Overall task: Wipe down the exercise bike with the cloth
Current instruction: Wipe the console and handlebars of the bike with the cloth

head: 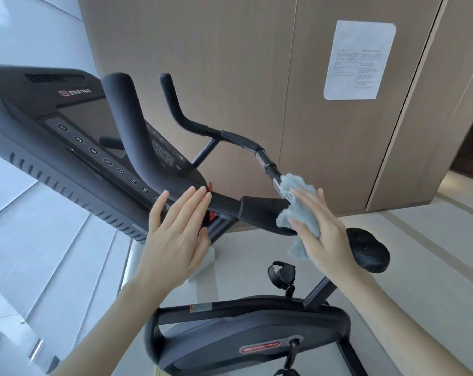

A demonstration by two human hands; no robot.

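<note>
Right hand (324, 237) flat on cloth (295, 191) against exercise bike handlebar (225, 204)

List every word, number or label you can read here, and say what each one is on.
"STAR TRAC": top of the console.
"1", "3", "6", "9", "12", "15", "18": round buttons along the console's edge.
"STAR TRAC": red badge on the lower housing.
Too small to read: paper sheet on the wall panel, frame sticker, console keypad.
</note>
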